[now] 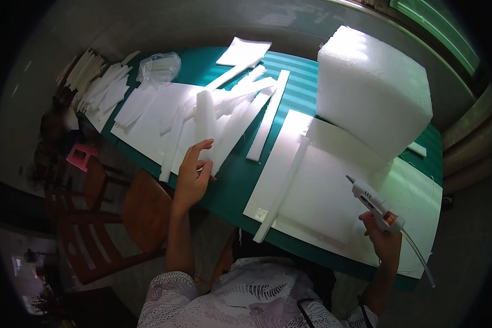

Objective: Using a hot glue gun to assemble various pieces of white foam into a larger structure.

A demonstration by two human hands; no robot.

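Left hand (191,177) half-curled beside a long white foam strip (205,113), hold unclear; right hand (385,240) wrapped round a white plastic glue gun (375,203), best held steady

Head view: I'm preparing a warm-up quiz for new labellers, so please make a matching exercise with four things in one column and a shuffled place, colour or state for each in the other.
Things:
1. Glue gun
2. Foam block
3. Stool
4. Plastic bag

Descriptions:
A. Pink, off the table at the left
B. See-through, with pale pieces inside
C. Held in the right hand
D. White, standing on the table's right side

Pairs: 1-C, 2-D, 3-A, 4-B
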